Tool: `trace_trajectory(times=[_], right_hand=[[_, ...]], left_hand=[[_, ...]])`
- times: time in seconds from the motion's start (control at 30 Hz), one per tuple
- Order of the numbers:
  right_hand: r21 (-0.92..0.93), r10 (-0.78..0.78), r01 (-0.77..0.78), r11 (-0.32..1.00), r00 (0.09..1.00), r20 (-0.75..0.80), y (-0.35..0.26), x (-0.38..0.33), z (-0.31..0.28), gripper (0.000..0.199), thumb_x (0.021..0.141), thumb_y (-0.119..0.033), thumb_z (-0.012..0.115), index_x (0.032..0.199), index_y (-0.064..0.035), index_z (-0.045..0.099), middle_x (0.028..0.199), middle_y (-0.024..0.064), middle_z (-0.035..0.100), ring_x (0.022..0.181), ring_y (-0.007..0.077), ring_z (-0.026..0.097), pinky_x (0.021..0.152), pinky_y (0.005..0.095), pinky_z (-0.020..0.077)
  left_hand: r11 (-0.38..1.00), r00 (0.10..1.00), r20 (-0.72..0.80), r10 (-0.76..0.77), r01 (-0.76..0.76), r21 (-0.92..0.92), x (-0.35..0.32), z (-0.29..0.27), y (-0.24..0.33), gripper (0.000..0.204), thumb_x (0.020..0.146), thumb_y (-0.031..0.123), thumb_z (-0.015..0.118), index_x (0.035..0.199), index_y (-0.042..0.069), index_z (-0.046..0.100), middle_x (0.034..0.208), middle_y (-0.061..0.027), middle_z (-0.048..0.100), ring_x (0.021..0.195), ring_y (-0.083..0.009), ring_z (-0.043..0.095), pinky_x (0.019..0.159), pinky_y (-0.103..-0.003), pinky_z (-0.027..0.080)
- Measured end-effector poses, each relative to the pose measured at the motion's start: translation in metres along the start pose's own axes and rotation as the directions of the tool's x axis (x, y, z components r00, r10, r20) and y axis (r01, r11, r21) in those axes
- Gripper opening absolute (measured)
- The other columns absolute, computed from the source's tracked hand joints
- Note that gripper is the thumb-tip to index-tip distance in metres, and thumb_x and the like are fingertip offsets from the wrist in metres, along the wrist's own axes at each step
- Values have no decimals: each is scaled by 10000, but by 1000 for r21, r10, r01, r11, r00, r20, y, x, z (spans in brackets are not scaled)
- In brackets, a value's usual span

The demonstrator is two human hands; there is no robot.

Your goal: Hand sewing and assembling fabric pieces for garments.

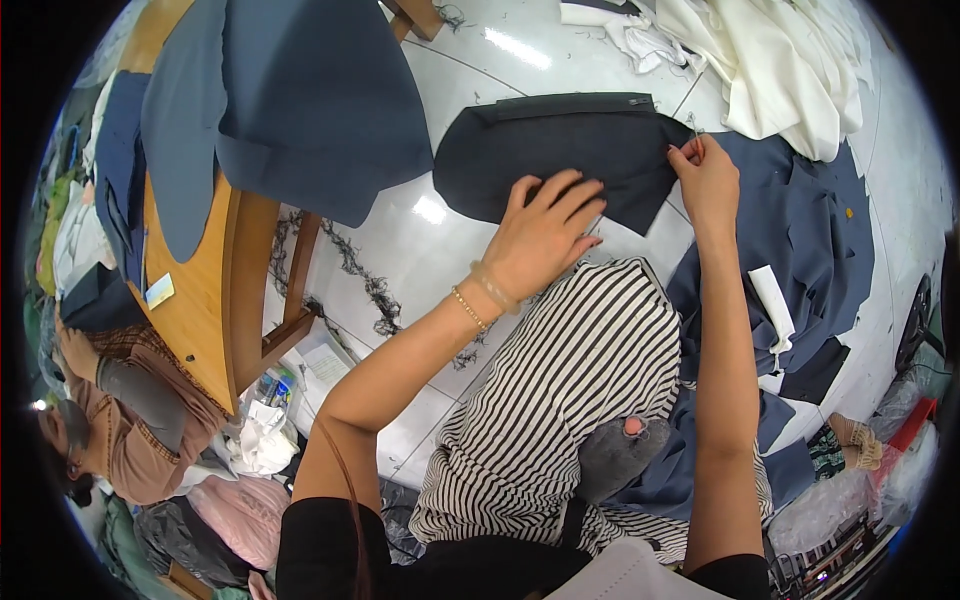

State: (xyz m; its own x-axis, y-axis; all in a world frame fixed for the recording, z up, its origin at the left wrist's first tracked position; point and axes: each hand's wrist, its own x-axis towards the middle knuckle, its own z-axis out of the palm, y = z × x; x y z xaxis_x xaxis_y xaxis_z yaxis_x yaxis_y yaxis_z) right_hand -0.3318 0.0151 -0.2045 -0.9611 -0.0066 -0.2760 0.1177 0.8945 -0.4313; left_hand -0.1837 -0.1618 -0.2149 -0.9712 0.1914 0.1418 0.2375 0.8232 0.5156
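Observation:
A black fabric piece point(560, 150) with a zip along its far edge lies ahead of me, over the pale tiled floor. My left hand point(545, 235) is at its near edge, fingers spread and slightly blurred, holding nothing. At the right corner of the piece, my right hand point(710, 185) is closed, thumb and forefinger pinching the cloth edge. A small orange bit shows at those fingertips, too small to name. Striped cloth point(550, 390) covers my legs, and a small grey plush item point(620, 455) rests on it.
Grey-blue fabric point(310, 110) hangs over a wooden table point(205, 300) at left; a co-worker point(150, 420) sits beyond it. Dark blue cloth point(800, 220) is heaped at right, with a white strip point(772, 305) on it. Cream cloth point(770, 60) lies far right. Thread scraps point(365, 275) litter the tiles.

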Motion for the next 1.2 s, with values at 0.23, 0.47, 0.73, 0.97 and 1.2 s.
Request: trace_trajectory(times=[0.23,0.47,0.73,0.97,1.2], right_hand=[[49,-160,177,983,955,-248,-1,5,3,189,823,-215,638,849,-29,620,814,115,625,769,311,625,698,396,475],[-64,-242,233,970,942,-231,-39,33,6,257,841,-285,634,854,-29,642,909,131,594,822,328,626,722,417,485],[-34,-111,112,993,994,15,-55,50,14,281,781,-304,725,830,-36,658,853,147,671,817,346,656,703,439,503],[26,-177,181,983,979,-102,-42,33,7,234,801,-266,684,829,-37,643,842,171,661,793,359,650,702,458,503],[72,-225,248,966,946,-233,-50,20,48,366,739,-261,736,982,-42,571,1022,156,585,838,368,640,704,449,520]], left_hand=[[945,996,67,64,-39,-325,-11,-19,-4,129,849,127,625,957,79,676,903,-26,664,824,-184,623,889,-368,418],[990,983,-125,-135,140,35,21,-9,-13,427,815,208,673,1213,96,564,1290,-84,472,1186,-275,430,955,-402,369],[932,956,-93,-278,292,213,20,2,-13,752,818,429,654,1442,144,345,1505,-149,245,1368,-375,243,1051,-635,203],[933,957,-91,-274,287,215,25,15,-15,806,815,500,628,1449,107,324,1509,-147,256,1386,-374,227,1058,-648,185],[892,957,-63,-282,286,352,15,14,-38,746,852,451,611,1466,159,305,1524,-121,237,1406,-368,195,1053,-654,188]])
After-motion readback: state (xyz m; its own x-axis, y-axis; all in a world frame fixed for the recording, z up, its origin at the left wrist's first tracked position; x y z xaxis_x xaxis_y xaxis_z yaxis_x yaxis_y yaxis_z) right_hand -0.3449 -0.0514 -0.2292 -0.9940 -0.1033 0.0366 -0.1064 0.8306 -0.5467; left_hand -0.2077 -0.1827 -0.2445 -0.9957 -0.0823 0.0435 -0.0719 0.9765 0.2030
